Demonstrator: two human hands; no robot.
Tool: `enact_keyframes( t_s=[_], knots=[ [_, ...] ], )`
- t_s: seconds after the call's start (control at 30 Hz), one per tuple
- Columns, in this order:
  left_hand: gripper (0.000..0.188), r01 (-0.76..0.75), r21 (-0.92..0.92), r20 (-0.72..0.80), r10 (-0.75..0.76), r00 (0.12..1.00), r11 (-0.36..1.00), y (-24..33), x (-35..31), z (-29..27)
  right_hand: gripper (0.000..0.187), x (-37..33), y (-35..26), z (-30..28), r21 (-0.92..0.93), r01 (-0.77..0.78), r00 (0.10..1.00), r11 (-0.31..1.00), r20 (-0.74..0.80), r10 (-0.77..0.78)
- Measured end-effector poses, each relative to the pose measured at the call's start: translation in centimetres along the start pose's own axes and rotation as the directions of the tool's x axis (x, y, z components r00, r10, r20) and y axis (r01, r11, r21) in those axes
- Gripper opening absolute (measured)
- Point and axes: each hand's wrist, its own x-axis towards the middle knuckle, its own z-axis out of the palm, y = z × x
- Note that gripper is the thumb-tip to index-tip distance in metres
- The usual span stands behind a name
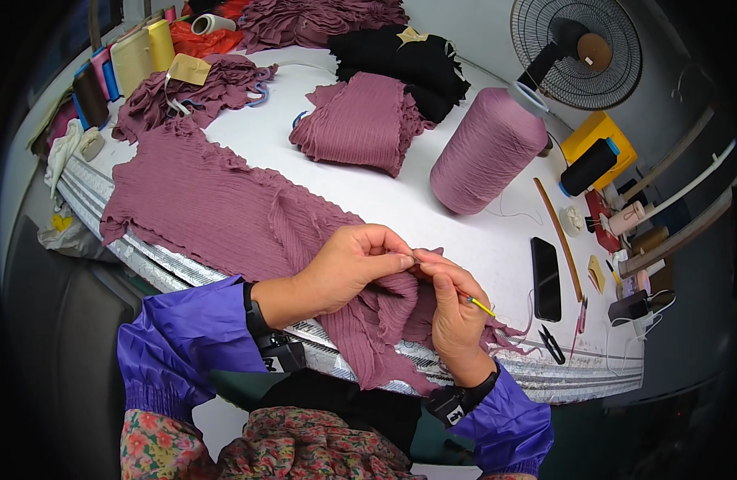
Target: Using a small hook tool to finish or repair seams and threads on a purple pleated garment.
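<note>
A mauve ribbed knit piece (200,204) lies across the near left of the table and gathers up under both hands. My left hand (340,268) is closed, thumb and forefinger pinching the knit's edge. My right hand (456,308) is closed beside it, its fingertips meeting those of the left. A thin tool with a yellow handle (482,306) lies in the right hand, the handle's end sticking out past the palm. Its working tip is hidden between the fingers, so its exact kind cannot be made out. Loose mauve threads trail right of the right hand.
Beyond my hands stand a large mauve yarn cone (490,152) and a folded mauve knit bundle (359,124). At right lie a black phone (546,278), thread snips (552,346) and a wooden ruler (558,238). A fan (576,52) stands behind; thread cones (132,60) line the far left.
</note>
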Motion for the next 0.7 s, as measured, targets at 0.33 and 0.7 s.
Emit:
enact_keyframes(
  t_s=[0.33, 0.7],
  knots=[
    [0.009, 0.001, -0.017, 0.011, -0.001, 1.000, 1.000, 0.15, -0.07, 0.17, 0.013, -0.08, 0.03, -0.07, 0.002, -0.001, 1.000, 1.000, -0.009, 0.001],
    [0.009, -0.004, -0.022, 0.013, 0.005, 1.000, 1.000, 0.24, -0.13, 0.27, 0.015, -0.14, -0.06, -0.04, 0.034, 0.001, 1.000, 0.999, -0.009, -0.001]
  ],
)
